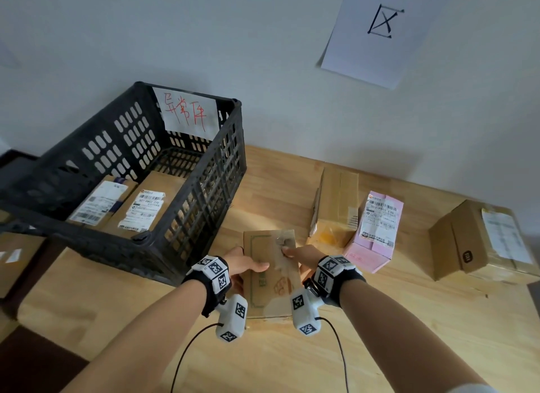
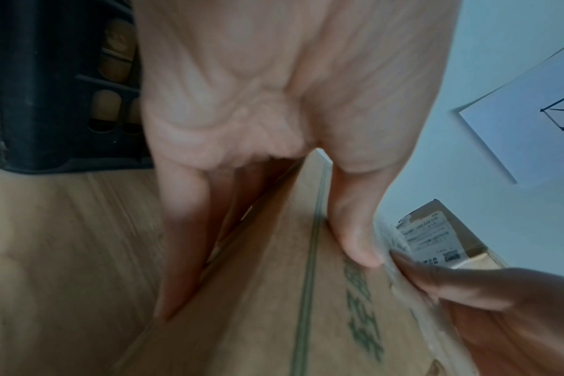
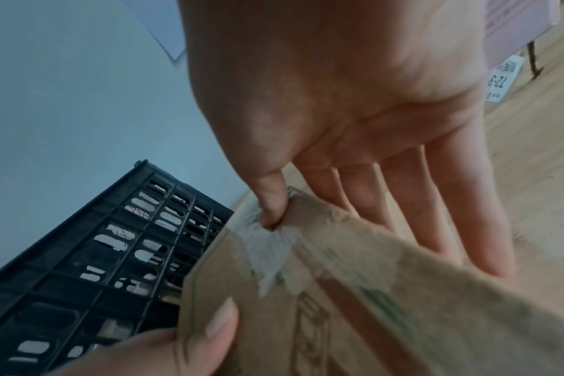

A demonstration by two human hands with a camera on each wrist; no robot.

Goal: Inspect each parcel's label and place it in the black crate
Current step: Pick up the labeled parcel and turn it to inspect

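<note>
Both hands hold one flat brown cardboard parcel with green printing, raised just above the wooden table beside the black slotted plastic crate. The left hand grips its left edge, thumb on top and fingers underneath; the right hand takes the right edge, thumb pressed onto the taped top and fingers spread below. So the parcel lies between the two palms, its top face turned up; no shipping label shows on that face. It looks stiff and probably light, the tape patch likely slick, so the long edges seem the safest hold. Two labelled brown parcels already lie in the crate. A pink labelled box and two further brown cartons wait on the table.
</note>
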